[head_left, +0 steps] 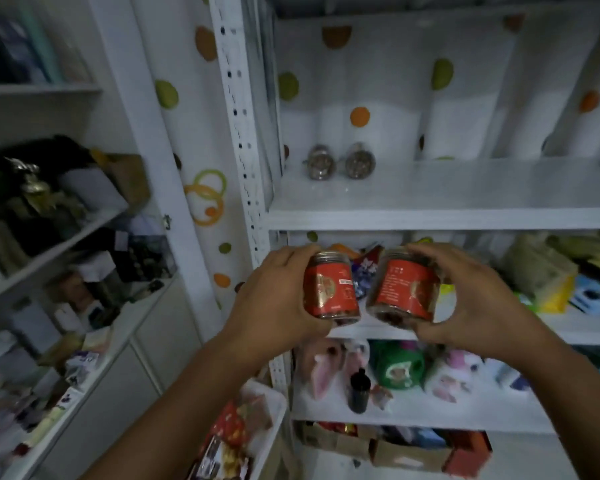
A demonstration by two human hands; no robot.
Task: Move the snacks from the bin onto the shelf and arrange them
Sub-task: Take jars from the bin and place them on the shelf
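Left hand [278,301]: fingers curled tight round a clear round jar with a red label [329,289]. Right hand [471,306]: same grip on a second red-labelled jar [406,289]. I hold both jars tilted, just beside each other, before the white metal shelf [430,218]. Label print too blurred to read. White plastic bin [274,407] below.

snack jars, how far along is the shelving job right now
Early on, it seems. Done: a first shelved jar and a second shelved jar sit on the upper shelf. In hand: the left hand grips the left red jar, the right hand grips the right red jar. Left: the bin holds more snack packets.
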